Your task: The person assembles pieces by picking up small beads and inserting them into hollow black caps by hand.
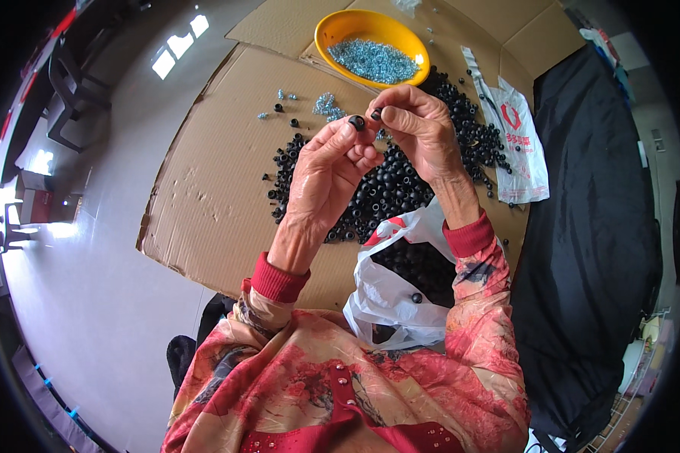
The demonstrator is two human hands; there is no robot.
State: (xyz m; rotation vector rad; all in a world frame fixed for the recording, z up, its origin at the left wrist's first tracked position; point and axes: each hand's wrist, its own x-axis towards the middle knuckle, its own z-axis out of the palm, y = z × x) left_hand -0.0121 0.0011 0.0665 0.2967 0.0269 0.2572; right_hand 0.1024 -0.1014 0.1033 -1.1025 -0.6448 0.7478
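My left hand [321, 170] pinches a small black hollow cap [357, 121] between thumb and forefinger, its open end showing. Close beside it, my right hand [423, 132] is closed on another small black piece [376, 114], mostly covered by the fingertips. Both hands are raised over a wide heap of round black hollow caps [389, 189] on flattened cardboard [211, 151]. Beyond the hands, a yellow bowl [325, 38] holds many tiny silvery-blue metal pieces [374, 60], too small to make out exactly. A little pile of the same metal pieces [327, 106] lies left of my fingertips.
A white plastic bag [385, 294] filled with black caps stands open against my body. Another white bag with red print [525, 143] lies flat at the right, beside black cloth [589, 226]. Grey floor [106, 249] and a dark stool [72, 98] are at the left.
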